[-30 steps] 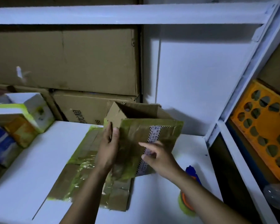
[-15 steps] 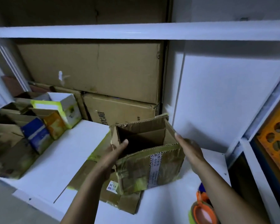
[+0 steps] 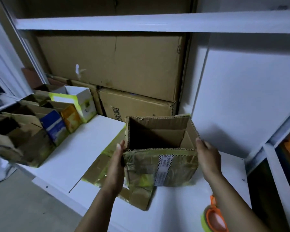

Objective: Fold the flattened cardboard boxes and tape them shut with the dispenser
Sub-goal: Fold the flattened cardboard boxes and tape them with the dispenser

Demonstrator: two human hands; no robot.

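My left hand [image 3: 116, 163], right hand [image 3: 208, 158] flat-palmed, squeezing worn brown corrugated cardboard box [image 3: 159, 164]; uneven pressure could rack it flat.

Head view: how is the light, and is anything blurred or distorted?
Head view: dim, bluish light; the box is sharp, with faint sheen on its tape; the far left looks smeared; the wide lens makes the shelf frame lean at the edges.

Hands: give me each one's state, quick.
Left hand: open, flat against the box on its left side.
Right hand: open, flat against its right side.
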